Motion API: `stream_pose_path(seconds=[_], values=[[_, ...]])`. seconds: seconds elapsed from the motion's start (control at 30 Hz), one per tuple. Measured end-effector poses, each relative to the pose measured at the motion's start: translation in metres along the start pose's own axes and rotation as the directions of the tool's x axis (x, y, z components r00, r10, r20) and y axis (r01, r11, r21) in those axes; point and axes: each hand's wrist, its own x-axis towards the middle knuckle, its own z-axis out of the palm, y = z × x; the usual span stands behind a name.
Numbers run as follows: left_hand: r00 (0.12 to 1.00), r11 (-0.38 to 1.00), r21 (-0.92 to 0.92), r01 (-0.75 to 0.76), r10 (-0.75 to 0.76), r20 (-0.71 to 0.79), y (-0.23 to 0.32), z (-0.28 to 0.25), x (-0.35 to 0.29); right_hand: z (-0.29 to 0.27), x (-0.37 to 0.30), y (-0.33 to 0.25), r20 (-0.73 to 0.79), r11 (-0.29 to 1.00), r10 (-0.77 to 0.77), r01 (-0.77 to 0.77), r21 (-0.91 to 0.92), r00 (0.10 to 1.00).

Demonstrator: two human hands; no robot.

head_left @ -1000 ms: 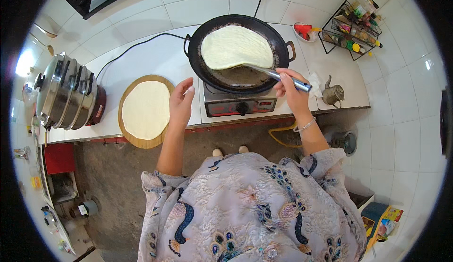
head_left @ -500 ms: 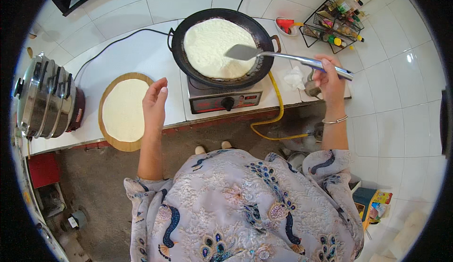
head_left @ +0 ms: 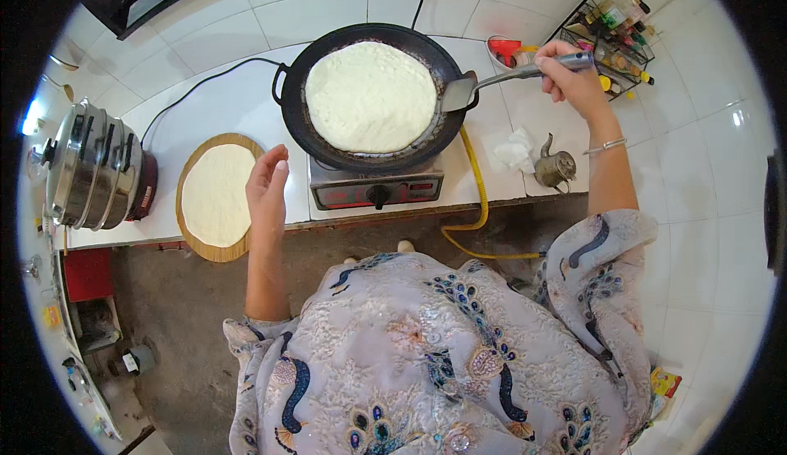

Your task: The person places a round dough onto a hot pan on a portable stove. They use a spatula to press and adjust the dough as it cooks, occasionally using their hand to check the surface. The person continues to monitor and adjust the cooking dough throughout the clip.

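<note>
The right hand point(head_left: 566, 80) grips the handle of a metal spatula point(head_left: 510, 75), whose blade is at the right rim of a black wok point(head_left: 448, 70); whether they touch is unclear. The left hand point(head_left: 267, 180), empty and loosely open, is beside a round wooden board point(head_left: 225, 252) bearing a flat dough round point(head_left: 216, 197). A pale flatbread point(head_left: 373, 98) lies in the wok, above a stove point(head_left: 377, 184) on the table point(head_left: 209, 115). A tiered steamer point(head_left: 94, 164) stands left; crumpled white tissue point(head_left: 515, 152) and a small spouted pot point(head_left: 557, 168) sit right.
</note>
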Motion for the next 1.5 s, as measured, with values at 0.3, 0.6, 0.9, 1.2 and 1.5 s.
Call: stream_pose_path(seconds=[0.3, 0.6, 0.9, 1.2, 1.5], values=[[0.998, 1.0, 0.028, 0.002, 0.0, -0.07, 0.014, 0.042, -0.011, -0.043, 0.033, 0.066, 0.017, 0.913, 0.137, -0.133, 0.387, 0.99], [0.992, 0.999, -0.003, 0.044, -0.044, -0.118, 0.013, 0.047, -0.015, -0.008, 0.058, 0.106, 0.097, 0.729, 0.28, -0.278, 0.626, 0.955], [0.946, 0.995, 0.078, 0.058, -0.03, -0.322, 0.011, 0.038, -0.06, 0.045, 0.173, 0.138, 0.167, 0.45, 0.282, -0.284, 0.847, 0.945], [0.847, 0.988, 0.066, 0.139, -0.084, -0.525, 0.011, 0.016, -0.118, 0.095, 0.267, 0.106, 0.426, 0.597, 0.112, -0.404, 0.693, 0.898], [0.843, 0.993, 0.042, 0.109, -0.07, -0.533, 0.01, 0.026, -0.109, 0.116, 0.245, 0.065, 0.488, 0.698, -0.166, -0.247, 0.672, 0.857]])
